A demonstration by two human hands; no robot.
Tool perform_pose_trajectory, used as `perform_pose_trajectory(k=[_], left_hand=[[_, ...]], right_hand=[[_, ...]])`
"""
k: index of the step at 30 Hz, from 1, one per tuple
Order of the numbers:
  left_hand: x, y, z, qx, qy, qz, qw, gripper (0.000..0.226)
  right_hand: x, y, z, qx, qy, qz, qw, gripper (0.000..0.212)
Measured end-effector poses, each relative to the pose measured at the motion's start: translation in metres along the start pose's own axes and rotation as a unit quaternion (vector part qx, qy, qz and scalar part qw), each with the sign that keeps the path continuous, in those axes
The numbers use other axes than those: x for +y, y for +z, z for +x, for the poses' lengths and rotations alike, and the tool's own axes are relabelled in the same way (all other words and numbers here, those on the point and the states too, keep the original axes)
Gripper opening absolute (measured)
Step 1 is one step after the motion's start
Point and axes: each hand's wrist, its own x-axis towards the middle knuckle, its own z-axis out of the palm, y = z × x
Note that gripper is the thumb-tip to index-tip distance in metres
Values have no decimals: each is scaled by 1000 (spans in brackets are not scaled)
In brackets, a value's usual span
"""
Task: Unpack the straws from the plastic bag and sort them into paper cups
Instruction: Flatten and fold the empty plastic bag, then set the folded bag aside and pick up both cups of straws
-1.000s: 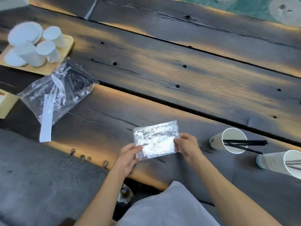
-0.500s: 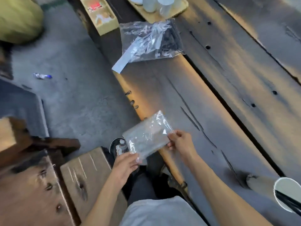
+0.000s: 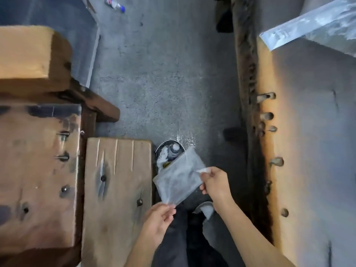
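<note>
**Empty bag pinched over the bin**

The small plastic bag (image 3: 178,182) hangs flat between my two grips, out over the floor and off the bench (image 3: 308,151). It looks empty and limp: a thin, clear film, almost weightless I judge, slick to the touch and ready to flutter or slip if I ease off. My right hand (image 3: 214,186) has finger and thumb pressed together on the upper right corner, where a little tab of film sticks out. My left hand (image 3: 159,218) pinches the lower edge, just below the bag. Corners and edges are the places to take it; the middle would only crumple.

Just beyond the bag, partly hidden under it, sits a round bin (image 3: 167,153) on the floor with rubbish inside; I'd guess that is where this wrapper belongs. To the left of my left grip stands a wooden stool (image 3: 115,189). Far up to the right of my right grip, a larger bag (image 3: 312,27) lies on the bench, blurred, its contents unclear.
</note>
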Motion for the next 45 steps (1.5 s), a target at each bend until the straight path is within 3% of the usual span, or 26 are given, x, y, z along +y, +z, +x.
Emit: perform_pose_trajectory(k=[7,13,16,21,24,27,29,32,34,39,45], left_hand=[[-25,1,119,20,-83,-105,991,14],[-38,8,201,30,-101,-175,979,16],[-45,7,229,35,-108,-211,971,11],[-46,3,223,11,-164,-117,979,27],[-29,12,191,20,-102,-12,994,24],[3,33,143,27,47,102,993,16],[25,50,109,20,161,167,973,15],[62,84,43,-14,334,269,903,23],[87,108,-8,-38,426,337,839,42],[120,165,-150,-96,611,450,645,68],[92,231,-297,-139,730,544,390,85]], right_hand=[[54,58,127,0,27,-111,993,15],[76,104,209,-29,1,-178,984,26],[82,125,235,-62,-5,-187,980,13],[78,126,220,-86,23,-130,987,7],[68,108,187,-64,38,-75,994,14],[45,78,138,-48,7,-15,999,22],[25,57,103,-31,-41,8,999,24],[-17,13,44,32,-124,35,991,23],[-48,-17,2,73,-183,59,979,28],[-88,-103,-109,220,-284,20,933,49],[-68,-205,-222,466,-259,-68,843,79]])
